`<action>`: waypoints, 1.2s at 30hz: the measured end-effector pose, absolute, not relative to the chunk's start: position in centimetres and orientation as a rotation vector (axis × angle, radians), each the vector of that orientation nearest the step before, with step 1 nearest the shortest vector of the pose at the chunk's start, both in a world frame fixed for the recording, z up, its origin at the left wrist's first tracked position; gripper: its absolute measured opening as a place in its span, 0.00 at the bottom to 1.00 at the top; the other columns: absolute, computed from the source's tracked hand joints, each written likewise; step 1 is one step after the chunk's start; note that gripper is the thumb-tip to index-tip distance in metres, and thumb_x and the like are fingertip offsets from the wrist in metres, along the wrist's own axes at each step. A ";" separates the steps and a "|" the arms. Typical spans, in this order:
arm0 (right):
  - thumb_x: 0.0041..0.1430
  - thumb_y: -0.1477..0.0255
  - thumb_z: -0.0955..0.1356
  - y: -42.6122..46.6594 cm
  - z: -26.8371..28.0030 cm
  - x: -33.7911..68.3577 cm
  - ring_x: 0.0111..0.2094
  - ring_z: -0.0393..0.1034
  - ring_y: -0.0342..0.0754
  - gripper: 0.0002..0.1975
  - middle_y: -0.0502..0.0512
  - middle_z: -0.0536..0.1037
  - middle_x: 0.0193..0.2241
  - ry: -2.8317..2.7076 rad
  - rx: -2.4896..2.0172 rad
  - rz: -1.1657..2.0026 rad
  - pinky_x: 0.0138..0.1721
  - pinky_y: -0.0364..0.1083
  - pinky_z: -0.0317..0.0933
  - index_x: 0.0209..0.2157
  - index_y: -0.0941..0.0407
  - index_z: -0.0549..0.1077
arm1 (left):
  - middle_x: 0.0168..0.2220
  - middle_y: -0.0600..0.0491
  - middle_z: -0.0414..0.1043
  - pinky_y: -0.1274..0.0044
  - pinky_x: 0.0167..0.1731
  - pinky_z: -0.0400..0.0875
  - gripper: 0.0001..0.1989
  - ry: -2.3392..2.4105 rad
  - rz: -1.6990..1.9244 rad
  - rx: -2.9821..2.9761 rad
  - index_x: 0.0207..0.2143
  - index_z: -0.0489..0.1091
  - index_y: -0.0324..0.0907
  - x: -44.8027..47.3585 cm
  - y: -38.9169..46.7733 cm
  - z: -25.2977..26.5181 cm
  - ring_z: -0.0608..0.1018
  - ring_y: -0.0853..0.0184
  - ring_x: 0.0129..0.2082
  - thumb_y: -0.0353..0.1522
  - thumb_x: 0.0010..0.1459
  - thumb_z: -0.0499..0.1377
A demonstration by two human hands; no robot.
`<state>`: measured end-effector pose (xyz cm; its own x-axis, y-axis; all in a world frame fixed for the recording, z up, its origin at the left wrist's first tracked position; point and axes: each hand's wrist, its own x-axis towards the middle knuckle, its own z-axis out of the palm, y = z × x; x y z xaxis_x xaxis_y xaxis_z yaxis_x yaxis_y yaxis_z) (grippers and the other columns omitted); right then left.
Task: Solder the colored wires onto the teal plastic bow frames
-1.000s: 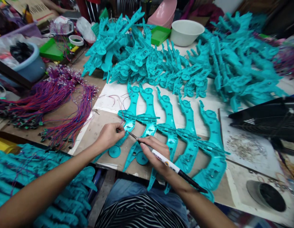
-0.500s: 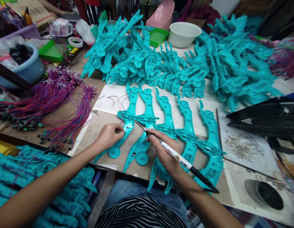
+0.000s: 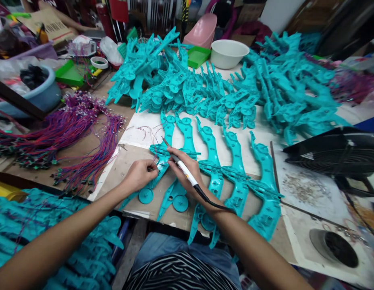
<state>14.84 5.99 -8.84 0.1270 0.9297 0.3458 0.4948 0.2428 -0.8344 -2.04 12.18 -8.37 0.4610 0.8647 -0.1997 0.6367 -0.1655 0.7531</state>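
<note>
In the head view, a worktable point(image 3: 110, 179) covered in brown board and white sheet point(image 3: 134, 131) fills a crowded room. Heaped teal shells point(image 3: 167, 86) line the table's far side, with a white basin point(image 3: 229, 59) and a pink tub point(image 3: 202, 32) behind them. Red, blue and purple wire bundles point(image 3: 69, 125) lie toward the left edge, below a blue basin point(image 3: 42, 96). A black fan point(image 3: 329, 153) stands by the right edge; a jar point(image 3: 316, 242) with dark contents sits near the near right corner. Below the near left edge, more shells are stacked.

The left hand point(image 3: 141, 173) has thumb and forefinger pressed together over the leftmost shell point(image 3: 169, 129) of the front row; what they pinch is too small to tell. The right hand point(image 3: 193, 163) curls its fingers around a soldering iron point(image 3: 186, 170), whose tip points toward the far left over that shell; whether it touches is unclear.

The front row has five shells, running from the table's middle to its near edge. There are two green trays point(image 3: 68, 72), one iron, one fan and one jar; the heaps overlap too much to count.
</note>
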 end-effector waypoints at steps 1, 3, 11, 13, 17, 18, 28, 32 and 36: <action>0.60 0.73 0.65 6.0 -8.8 14.7 0.43 0.74 0.48 0.16 0.53 0.79 0.44 -1.522 -1.386 0.518 0.46 0.48 0.68 0.50 0.50 0.73 | 0.22 0.55 0.73 0.79 0.27 0.62 0.05 1.253 0.340 1.903 0.24 0.73 0.39 -2.1 12.2 -8.5 0.73 0.68 0.26 0.30 0.48 0.57; 0.61 0.73 0.64 5.8 -8.7 14.4 0.44 0.74 0.48 0.16 0.53 0.78 0.46 -1.541 -1.370 0.462 0.46 0.49 0.68 0.50 0.50 0.73 | 0.25 0.54 0.73 0.78 0.29 0.64 0.05 1.243 0.345 1.948 0.27 0.74 0.39 -2.5 12.3 -8.6 0.74 0.67 0.28 0.30 0.47 0.59; 0.62 0.74 0.64 5.3 -9.3 12.3 0.40 0.74 0.47 0.15 0.55 0.79 0.43 -1.629 -1.287 0.374 0.43 0.48 0.68 0.49 0.52 0.72 | 0.42 0.48 0.75 0.67 0.51 0.63 0.11 1.112 0.700 2.240 0.40 0.76 0.43 -4.3 11.0 -7.0 0.72 0.59 0.47 0.31 0.52 0.61; 0.62 0.74 0.64 5.4 -9.4 11.7 0.40 0.74 0.47 0.15 0.55 0.79 0.42 -1.620 -1.272 0.397 0.43 0.48 0.68 0.49 0.53 0.72 | 0.35 0.51 0.77 0.69 0.47 0.65 0.06 1.064 0.605 2.149 0.34 0.77 0.43 -4.6 10.9 -6.7 0.75 0.62 0.40 0.30 0.54 0.60; 0.62 0.69 0.65 5.1 -8.9 11.7 0.38 0.73 0.47 0.13 0.54 0.80 0.37 -1.637 -1.279 0.455 0.42 0.48 0.68 0.49 0.52 0.73 | 0.30 0.52 0.77 0.74 0.41 0.67 0.05 1.098 0.552 1.949 0.28 0.77 0.42 -5.3 11.3 -6.8 0.75 0.65 0.34 0.31 0.53 0.60; 0.63 0.68 0.65 4.7 -8.6 11.9 0.38 0.73 0.47 0.13 0.55 0.79 0.36 -1.639 -1.282 0.444 0.42 0.48 0.68 0.48 0.53 0.74 | 0.28 0.52 0.76 0.75 0.40 0.68 0.05 1.121 0.555 1.923 0.27 0.77 0.42 -5.5 11.4 -7.0 0.75 0.65 0.33 0.32 0.52 0.61; 0.59 0.80 0.67 0.0 -7.9 13.5 0.31 0.75 0.44 0.08 0.53 0.80 0.29 -1.569 -1.176 0.408 0.34 0.43 0.69 0.37 0.56 0.77 | 0.31 0.52 0.72 0.76 0.38 0.69 0.03 1.114 0.685 1.788 0.26 0.76 0.41 -6.1 10.3 -10.4 0.75 0.67 0.35 0.31 0.50 0.62; 0.58 0.81 0.66 -0.2 -8.1 13.4 0.32 0.75 0.44 0.09 0.54 0.80 0.30 -1.578 -1.182 0.419 0.33 0.43 0.69 0.38 0.56 0.77 | 0.32 0.52 0.72 0.77 0.36 0.70 0.03 1.173 0.729 1.796 0.26 0.78 0.42 -5.7 10.2 -11.2 0.75 0.67 0.35 0.31 0.49 0.64; 0.59 0.80 0.66 -0.2 -8.3 13.5 0.31 0.75 0.45 0.09 0.53 0.79 0.28 -1.599 -1.165 0.422 0.34 0.44 0.69 0.38 0.56 0.77 | 0.31 0.52 0.72 0.76 0.38 0.70 0.02 1.211 0.726 1.815 0.26 0.78 0.42 -5.5 10.2 -11.3 0.75 0.67 0.35 0.30 0.49 0.64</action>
